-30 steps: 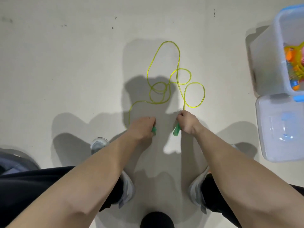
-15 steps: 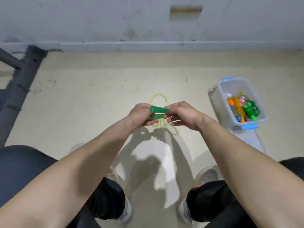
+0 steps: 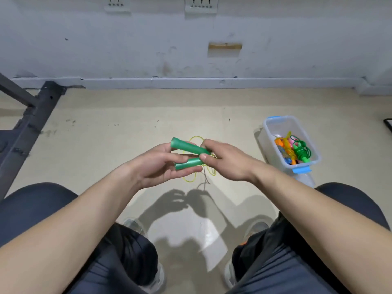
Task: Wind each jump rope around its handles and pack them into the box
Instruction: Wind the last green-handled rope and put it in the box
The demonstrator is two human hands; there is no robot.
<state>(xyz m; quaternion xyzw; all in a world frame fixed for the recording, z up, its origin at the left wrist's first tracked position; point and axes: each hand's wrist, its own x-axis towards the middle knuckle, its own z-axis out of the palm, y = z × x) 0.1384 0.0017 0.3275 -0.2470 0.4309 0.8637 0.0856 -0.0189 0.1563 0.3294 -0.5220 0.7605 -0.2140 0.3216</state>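
Note:
Two green jump-rope handles (image 3: 187, 147) lie side by side in front of me, held between both hands above the floor. My left hand (image 3: 157, 166) cradles the lower handle (image 3: 187, 163) with its fingers curled under it. My right hand (image 3: 228, 161) pinches the right ends of both handles. The thin yellow rope (image 3: 198, 139) hangs from them in loops behind and below my hands, partly hidden. The clear plastic box (image 3: 273, 141) with blue clips stands on the floor to the right, holding several wound ropes in orange, pink and green.
The box's lid (image 3: 305, 179) lies on the floor just in front of the box. A dark metal frame (image 3: 31, 119) slants along the left. A white wall with a skirting board (image 3: 191, 82) closes the far side. My knees and shoes fill the lower view.
Both hands picked the green handles up from the floor and brought them together; the camera lifted from the floor toward the wall. The rope now hangs from the handles.

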